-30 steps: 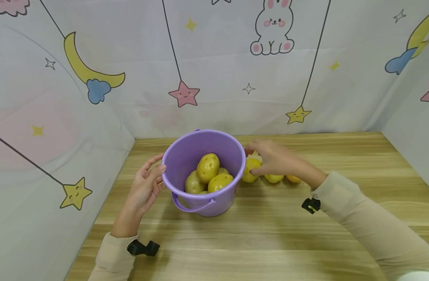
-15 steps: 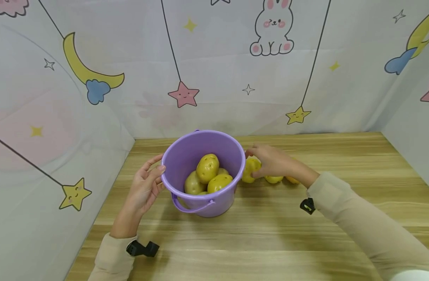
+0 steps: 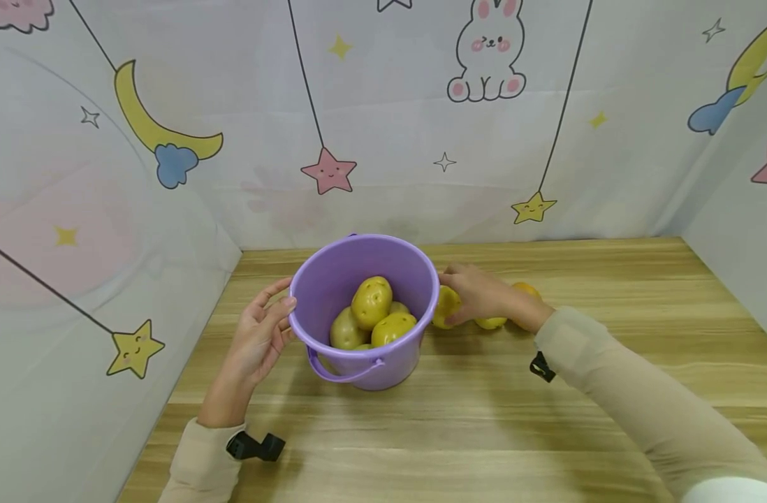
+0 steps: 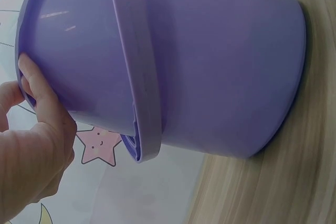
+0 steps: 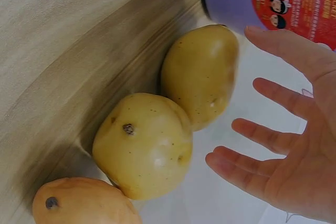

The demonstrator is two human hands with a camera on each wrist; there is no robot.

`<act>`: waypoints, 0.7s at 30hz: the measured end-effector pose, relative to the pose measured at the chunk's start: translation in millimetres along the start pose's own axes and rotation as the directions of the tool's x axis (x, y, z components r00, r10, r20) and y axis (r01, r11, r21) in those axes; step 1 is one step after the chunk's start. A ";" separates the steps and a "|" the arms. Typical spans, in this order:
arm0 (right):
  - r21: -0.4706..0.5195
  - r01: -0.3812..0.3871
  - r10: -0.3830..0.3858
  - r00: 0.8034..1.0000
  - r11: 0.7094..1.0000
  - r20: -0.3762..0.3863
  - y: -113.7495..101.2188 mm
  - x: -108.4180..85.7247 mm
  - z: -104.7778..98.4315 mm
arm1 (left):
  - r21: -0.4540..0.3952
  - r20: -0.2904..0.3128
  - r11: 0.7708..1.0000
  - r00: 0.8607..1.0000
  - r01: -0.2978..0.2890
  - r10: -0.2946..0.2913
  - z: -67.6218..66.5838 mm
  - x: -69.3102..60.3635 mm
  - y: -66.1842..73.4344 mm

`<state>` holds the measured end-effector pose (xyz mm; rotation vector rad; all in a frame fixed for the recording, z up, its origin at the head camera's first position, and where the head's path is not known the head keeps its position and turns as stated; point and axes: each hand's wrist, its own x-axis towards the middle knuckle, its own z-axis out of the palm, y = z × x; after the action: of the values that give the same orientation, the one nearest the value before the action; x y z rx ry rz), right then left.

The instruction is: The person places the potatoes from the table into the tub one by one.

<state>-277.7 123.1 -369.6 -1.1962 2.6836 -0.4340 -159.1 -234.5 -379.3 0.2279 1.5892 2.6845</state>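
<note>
The left sleeve (image 3: 198,485) and right sleeve (image 3: 656,412) are long, plain and beige, softly creased, ending in a broad left cuff (image 3: 209,443) and right cuff (image 3: 567,335) before a bare left hand (image 3: 258,342) and bare right hand (image 3: 482,293). A black, blocky device (image 3: 243,446) in two chunky sections sits at the left cuff; a black, angular device (image 3: 545,372) sits at the right one

The bucket (image 3: 374,367) stands on the table (image 3: 421,447), potatoes (image 3: 371,303) inside, left hand (image 3: 260,339) at its left rim; rightward, three pieces of produce (image 5: 144,145) lie in a row near the right hand (image 3: 480,293).
</note>
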 end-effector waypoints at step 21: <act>-0.037 0.028 -0.028 1.000 0.999 -0.004 10.6 12.5 20.8 | 0.017 0.001 1.000 1.000 -0.016 0.016 2.2 -4.8 -4.3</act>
<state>-287.7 116.5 -393.1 -1.2454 2.6933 -0.3926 -154.3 -230.9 -382.6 0.2438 1.6171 2.6836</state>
